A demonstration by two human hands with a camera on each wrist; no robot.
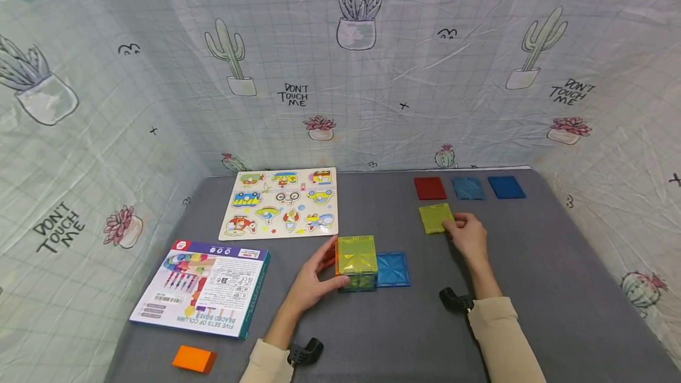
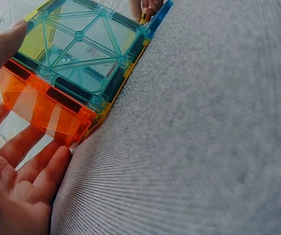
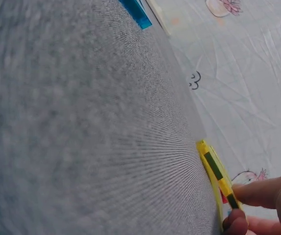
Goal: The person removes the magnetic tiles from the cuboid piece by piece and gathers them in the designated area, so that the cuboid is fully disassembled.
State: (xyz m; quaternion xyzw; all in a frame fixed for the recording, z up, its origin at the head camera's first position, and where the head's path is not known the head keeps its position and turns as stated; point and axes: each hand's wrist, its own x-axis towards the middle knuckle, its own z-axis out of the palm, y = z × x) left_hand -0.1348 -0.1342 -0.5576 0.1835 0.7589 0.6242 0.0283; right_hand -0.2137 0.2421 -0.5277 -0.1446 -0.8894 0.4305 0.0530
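A see-through cube of magnetic tiles (image 1: 357,256) stands on the table, yellow on top, with teal and orange sides. My left hand (image 1: 313,279) holds it at the left, thumb at the front and fingers along the orange side (image 2: 47,105). Thumb tip overlaps the edge of the teal side (image 2: 79,36) in the left wrist view. Flat against the cube's right side lies a blue tile (image 1: 393,269). Farther right, my right hand (image 1: 468,235) pinches a yellow magnetic tile (image 1: 435,218) by its right edge; in the right wrist view that tile is tilted close over the table.
Red (image 1: 430,188), light blue (image 1: 469,188) and dark blue tiles (image 1: 507,187) lie in a row at the back right. A vehicle puzzle board (image 1: 279,203) sits back left. Nearer are a bead-toy box (image 1: 199,288) and an orange block (image 1: 194,359). A printed curtain (image 1: 404,75) encloses the table.
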